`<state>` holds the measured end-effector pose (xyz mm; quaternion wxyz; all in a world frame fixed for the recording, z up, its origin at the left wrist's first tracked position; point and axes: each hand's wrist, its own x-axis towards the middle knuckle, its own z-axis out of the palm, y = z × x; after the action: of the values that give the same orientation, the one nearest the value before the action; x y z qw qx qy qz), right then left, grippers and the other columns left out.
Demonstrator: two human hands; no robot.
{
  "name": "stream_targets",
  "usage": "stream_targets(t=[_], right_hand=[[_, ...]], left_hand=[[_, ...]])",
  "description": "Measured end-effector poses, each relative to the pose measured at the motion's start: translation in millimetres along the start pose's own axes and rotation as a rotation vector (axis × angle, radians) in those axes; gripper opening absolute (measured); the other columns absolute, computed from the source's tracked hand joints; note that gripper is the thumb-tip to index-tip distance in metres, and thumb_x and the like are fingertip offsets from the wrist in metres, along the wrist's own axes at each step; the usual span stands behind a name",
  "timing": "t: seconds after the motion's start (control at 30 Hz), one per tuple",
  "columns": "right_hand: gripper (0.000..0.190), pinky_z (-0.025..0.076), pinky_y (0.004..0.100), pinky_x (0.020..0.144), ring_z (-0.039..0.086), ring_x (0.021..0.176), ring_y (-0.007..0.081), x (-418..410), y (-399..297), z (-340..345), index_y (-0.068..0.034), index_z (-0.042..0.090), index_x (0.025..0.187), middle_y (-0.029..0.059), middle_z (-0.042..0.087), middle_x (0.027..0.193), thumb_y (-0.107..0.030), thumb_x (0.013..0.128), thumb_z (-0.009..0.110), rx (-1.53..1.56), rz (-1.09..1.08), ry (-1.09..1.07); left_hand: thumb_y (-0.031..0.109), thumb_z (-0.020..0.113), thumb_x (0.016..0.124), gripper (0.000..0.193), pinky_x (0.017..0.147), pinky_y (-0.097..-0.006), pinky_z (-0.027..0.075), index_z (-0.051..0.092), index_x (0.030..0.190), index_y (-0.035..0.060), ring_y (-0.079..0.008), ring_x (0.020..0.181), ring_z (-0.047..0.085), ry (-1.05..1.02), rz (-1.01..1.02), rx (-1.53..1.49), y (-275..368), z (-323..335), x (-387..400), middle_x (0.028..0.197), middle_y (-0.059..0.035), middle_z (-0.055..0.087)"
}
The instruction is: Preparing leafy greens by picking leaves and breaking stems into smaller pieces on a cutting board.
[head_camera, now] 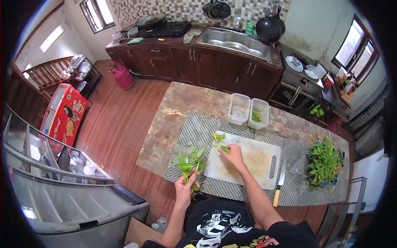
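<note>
My left hand (186,184) grips a bunch of leafy green stems (186,166) at the left edge of the table. Over the upper left of a white plastic cutting board (254,161), my right hand (233,156) pinches a small green leaf (225,149). Some yellowed leaves (219,137) rest at the board's top left corner. To the right of the board lies a kitchen knife (280,183) with a pale handle, its blade pointing away from me. More leafy greens (324,162) are heaped in a blue container at the table's right end.
Beyond the board stand two clear plastic tubs (239,108); the right tub (260,122) contains chopped greens. A striped mat (198,127) covers part of the worn table (155,145). A glass display case (83,198) is close on my left. The sink counter (234,43) runs behind the table.
</note>
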<state>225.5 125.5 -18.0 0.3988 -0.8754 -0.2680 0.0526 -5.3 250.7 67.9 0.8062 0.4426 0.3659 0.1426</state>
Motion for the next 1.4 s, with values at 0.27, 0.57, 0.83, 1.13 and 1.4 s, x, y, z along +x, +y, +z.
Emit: stream_targets(t=[0.27, 0.57, 0.83, 1.13, 1.4], right_hand=[[0.033, 0.05, 0.0308, 0.057, 0.065, 0.061, 0.0145, 7, -2, -2, 0.005, 0.066, 0.093, 0.0086, 0.067, 0.071, -0.027, 0.084, 0.072, 0.468, 0.239, -0.04], [0.04, 0.051, 0.028, 0.074, 0.062, 0.081, 0.0152, 2, -2, -5, 0.0, 0.056, 0.122, 0.0096, 0.066, 0.094, -0.008, 0.085, 0.066, 0.559, 0.141, -0.064], [0.03, 0.049, 0.0304, 0.075, 0.06, 0.086, 0.0213, -47, 1, -11, -0.003, 0.062, 0.111, 0.0124, 0.062, 0.106, -0.002, 0.081, 0.063, 0.219, -0.045, 0.228], [0.019, 0.05, 0.0272, 0.073, 0.063, 0.078, 0.014, -50, 16, -2, -0.001, 0.067, 0.104, 0.0087, 0.071, 0.095, -0.003, 0.087, 0.058, 0.503, 0.124, 0.024], [0.025, 0.05, 0.028, 0.077, 0.063, 0.082, 0.0141, -46, -20, -25, 0.002, 0.065, 0.112, 0.0081, 0.071, 0.095, -0.008, 0.091, 0.057, 0.676, 0.22, -0.203]], left_hand=[[0.01, 0.067, 0.09, 0.03, 0.059, -0.0207, 0.047, 0.062, 0.117, -0.0017, -0.0082, 0.068, 0.062, -0.084, 0.006, 0.155, -15, 1, 9, 0.099, -0.0079, 0.069], [0.004, 0.072, 0.084, 0.043, 0.077, -0.0261, 0.053, 0.054, 0.122, -0.0057, -0.0144, 0.085, 0.065, -0.075, 0.004, -0.069, -25, 17, 9, 0.104, -0.01, 0.067], [0.003, 0.071, 0.084, 0.043, 0.08, -0.026, 0.051, 0.053, 0.122, -0.0071, -0.0148, 0.085, 0.064, -0.073, 0.05, -0.069, -27, 31, 5, 0.104, -0.0097, 0.067], [0.002, 0.071, 0.084, 0.043, 0.08, -0.0275, 0.052, 0.053, 0.121, -0.0093, -0.0151, 0.085, 0.064, -0.014, 0.096, -0.066, -33, 35, 3, 0.104, -0.011, 0.066], [0.001, 0.07, 0.085, 0.042, 0.082, -0.0273, 0.053, 0.053, 0.121, -0.0106, -0.0158, 0.087, 0.065, 0.044, 0.115, -0.061, -38, 33, -1, 0.105, -0.0119, 0.066]])
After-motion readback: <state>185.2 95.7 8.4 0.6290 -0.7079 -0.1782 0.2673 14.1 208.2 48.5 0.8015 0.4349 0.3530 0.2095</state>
